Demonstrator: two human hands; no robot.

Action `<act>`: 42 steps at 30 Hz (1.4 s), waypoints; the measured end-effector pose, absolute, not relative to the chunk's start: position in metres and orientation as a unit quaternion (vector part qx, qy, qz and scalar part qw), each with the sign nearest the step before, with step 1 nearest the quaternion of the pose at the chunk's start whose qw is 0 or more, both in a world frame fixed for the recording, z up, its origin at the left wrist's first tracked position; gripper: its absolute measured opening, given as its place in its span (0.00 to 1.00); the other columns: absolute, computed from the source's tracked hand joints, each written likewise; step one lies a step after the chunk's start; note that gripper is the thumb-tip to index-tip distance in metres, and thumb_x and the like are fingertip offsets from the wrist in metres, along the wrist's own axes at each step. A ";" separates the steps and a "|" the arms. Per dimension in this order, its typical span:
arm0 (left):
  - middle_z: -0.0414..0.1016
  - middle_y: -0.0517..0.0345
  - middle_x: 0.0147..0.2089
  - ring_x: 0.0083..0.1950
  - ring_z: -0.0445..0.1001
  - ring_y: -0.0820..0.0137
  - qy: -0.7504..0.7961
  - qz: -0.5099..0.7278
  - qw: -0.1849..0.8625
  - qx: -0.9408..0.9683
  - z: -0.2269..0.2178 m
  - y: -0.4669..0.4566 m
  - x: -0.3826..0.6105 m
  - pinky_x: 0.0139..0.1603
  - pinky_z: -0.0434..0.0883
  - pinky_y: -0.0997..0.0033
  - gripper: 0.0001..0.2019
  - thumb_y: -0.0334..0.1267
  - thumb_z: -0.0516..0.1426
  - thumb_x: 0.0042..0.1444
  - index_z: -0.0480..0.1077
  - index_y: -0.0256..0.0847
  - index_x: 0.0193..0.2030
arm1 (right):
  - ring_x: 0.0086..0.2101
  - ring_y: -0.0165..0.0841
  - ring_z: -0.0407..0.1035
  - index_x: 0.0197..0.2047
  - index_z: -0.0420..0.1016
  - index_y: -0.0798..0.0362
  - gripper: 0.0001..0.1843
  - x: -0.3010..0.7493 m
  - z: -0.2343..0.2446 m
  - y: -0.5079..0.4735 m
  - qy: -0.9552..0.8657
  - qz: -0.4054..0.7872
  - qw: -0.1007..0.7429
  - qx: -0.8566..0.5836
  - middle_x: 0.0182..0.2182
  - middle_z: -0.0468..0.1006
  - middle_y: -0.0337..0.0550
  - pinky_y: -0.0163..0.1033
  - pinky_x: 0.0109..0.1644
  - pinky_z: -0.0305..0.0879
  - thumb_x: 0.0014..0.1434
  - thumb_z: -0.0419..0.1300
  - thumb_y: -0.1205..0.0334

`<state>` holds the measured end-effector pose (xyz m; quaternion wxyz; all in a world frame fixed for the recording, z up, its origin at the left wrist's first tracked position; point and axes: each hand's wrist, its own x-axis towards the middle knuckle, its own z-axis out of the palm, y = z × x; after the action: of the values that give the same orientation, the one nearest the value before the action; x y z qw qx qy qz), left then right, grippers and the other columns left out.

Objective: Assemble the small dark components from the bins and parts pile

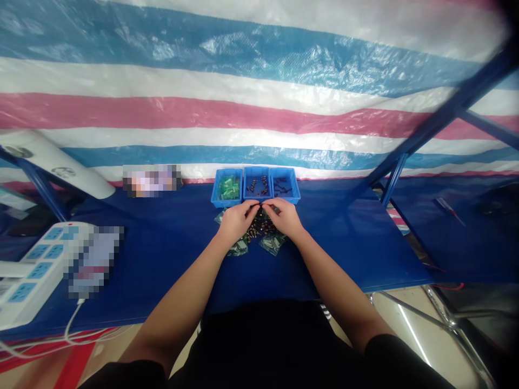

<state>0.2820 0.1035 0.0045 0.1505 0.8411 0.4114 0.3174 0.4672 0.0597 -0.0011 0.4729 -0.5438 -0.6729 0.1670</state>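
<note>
My left hand [238, 220] and my right hand [283, 217] meet fingertip to fingertip just in front of the blue bins. Both are closed in a pinch; a small dark piece seems to sit between them, too small to name. Beneath the fingers lies a pile of small brass-and-dark metal parts [254, 231]. Clear plastic bags [272, 243] with small pieces lie around the pile. Of three blue bins, the left bin [227, 204] contains green pieces, the middle bin [257, 169] short metal parts, and the right bin [297, 190] dark thin screw-like parts.
A white power strip [52, 259] and a blurred-out flat object [95, 262] with a white cable [73, 324] occupy the left side. Another blurred-out item [152, 181] lies at the back. Blue frame bars [430, 129] rise at right. A striped sheet [243, 113] hangs behind the blue table [344, 259].
</note>
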 end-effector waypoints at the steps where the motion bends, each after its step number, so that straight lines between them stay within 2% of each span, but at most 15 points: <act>1: 0.80 0.61 0.35 0.34 0.78 0.69 0.410 0.319 0.150 0.841 0.004 0.104 0.282 0.35 0.70 0.73 0.14 0.46 0.54 0.65 0.74 0.45 0.51 | 0.35 0.35 0.73 0.43 0.79 0.50 0.12 0.467 -0.001 0.060 -0.672 0.167 0.474 -0.544 0.36 0.80 0.45 0.39 0.38 0.70 0.64 0.57 0.56; 13: 0.77 0.62 0.29 0.30 0.76 0.72 0.405 0.316 0.147 0.845 0.005 0.104 0.281 0.32 0.69 0.74 0.14 0.45 0.55 0.64 0.74 0.45 0.52 | 0.31 0.33 0.72 0.42 0.80 0.49 0.11 0.468 -0.001 0.060 -0.666 0.168 0.485 -0.542 0.35 0.80 0.44 0.41 0.41 0.71 0.62 0.59 0.56; 19: 0.79 0.63 0.30 0.30 0.76 0.72 0.399 0.299 0.166 0.851 0.009 0.099 0.283 0.33 0.69 0.74 0.14 0.46 0.54 0.64 0.75 0.47 0.52 | 0.38 0.35 0.75 0.41 0.81 0.49 0.12 0.466 -0.004 0.062 -0.576 0.295 0.552 -0.526 0.39 0.81 0.44 0.41 0.42 0.72 0.59 0.62 0.52; 21: 0.80 0.63 0.32 0.30 0.77 0.71 0.384 0.297 0.171 0.857 0.011 0.098 0.283 0.33 0.69 0.74 0.14 0.45 0.53 0.65 0.75 0.48 0.52 | 0.37 0.34 0.74 0.40 0.80 0.49 0.13 0.466 -0.005 0.064 -0.544 0.348 0.571 -0.507 0.38 0.81 0.43 0.41 0.42 0.72 0.57 0.63 0.51; 25: 0.82 0.61 0.43 0.37 0.79 0.70 0.356 0.312 0.181 0.862 0.012 0.098 0.284 0.39 0.71 0.74 0.14 0.43 0.51 0.67 0.76 0.47 0.51 | 0.31 0.32 0.71 0.37 0.79 0.49 0.14 0.466 -0.005 0.067 -0.501 0.409 0.586 -0.487 0.34 0.80 0.41 0.38 0.33 0.70 0.54 0.66 0.48; 27: 0.81 0.61 0.41 0.36 0.78 0.71 0.361 0.314 0.180 0.859 0.011 0.098 0.284 0.38 0.70 0.74 0.13 0.44 0.52 0.66 0.76 0.47 0.50 | 0.30 0.32 0.71 0.37 0.79 0.50 0.15 0.465 -0.004 0.067 -0.486 0.434 0.589 -0.478 0.32 0.79 0.40 0.37 0.31 0.68 0.53 0.66 0.48; 29: 0.79 0.62 0.33 0.32 0.77 0.72 0.379 0.316 0.175 0.852 0.010 0.099 0.284 0.34 0.69 0.75 0.13 0.46 0.53 0.65 0.75 0.46 0.50 | 0.32 0.33 0.72 0.36 0.77 0.50 0.15 0.464 -0.002 0.066 -0.481 0.450 0.585 -0.472 0.31 0.79 0.41 0.37 0.31 0.68 0.52 0.66 0.48; 33: 0.72 0.65 0.25 0.27 0.72 0.74 0.397 0.320 0.168 0.844 0.008 0.101 0.282 0.30 0.66 0.76 0.14 0.48 0.54 0.64 0.73 0.45 0.50 | 0.36 0.35 0.75 0.36 0.73 0.51 0.17 0.466 0.004 0.064 -0.485 0.447 0.577 -0.481 0.36 0.81 0.44 0.38 0.33 0.70 0.54 0.64 0.45; 35: 0.71 0.65 0.25 0.27 0.72 0.74 0.394 0.319 0.166 0.846 0.007 0.101 0.282 0.30 0.66 0.77 0.15 0.49 0.54 0.64 0.72 0.45 0.51 | 0.36 0.35 0.76 0.37 0.71 0.51 0.18 0.468 0.005 0.064 -0.481 0.441 0.585 -0.482 0.38 0.82 0.46 0.38 0.34 0.71 0.56 0.63 0.45; 38: 0.72 0.65 0.26 0.28 0.73 0.74 0.389 0.315 0.165 0.850 0.008 0.101 0.282 0.31 0.67 0.77 0.16 0.46 0.53 0.65 0.71 0.45 0.55 | 0.32 0.34 0.76 0.38 0.68 0.51 0.17 0.469 0.003 0.065 -0.477 0.448 0.581 -0.484 0.33 0.82 0.43 0.37 0.32 0.69 0.57 0.62 0.45; 40: 0.75 0.63 0.28 0.30 0.74 0.73 0.387 0.313 0.166 0.852 0.008 0.101 0.282 0.33 0.69 0.76 0.16 0.45 0.53 0.65 0.71 0.46 0.57 | 0.29 0.32 0.75 0.38 0.69 0.51 0.17 0.468 -0.002 0.066 -0.490 0.447 0.569 -0.487 0.28 0.80 0.41 0.36 0.30 0.68 0.57 0.62 0.46; 42: 0.79 0.62 0.33 0.32 0.76 0.72 0.382 0.313 0.167 0.853 0.009 0.100 0.282 0.37 0.71 0.75 0.16 0.44 0.53 0.65 0.71 0.47 0.57 | 0.30 0.32 0.74 0.39 0.73 0.51 0.16 0.467 -0.006 0.066 -0.521 0.421 0.559 -0.488 0.29 0.80 0.40 0.37 0.32 0.69 0.58 0.62 0.48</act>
<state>0.2824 0.1004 0.0086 0.1667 0.8533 0.3825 0.3129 0.4666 0.0662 -0.0060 0.5592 -0.4878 -0.5214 0.4213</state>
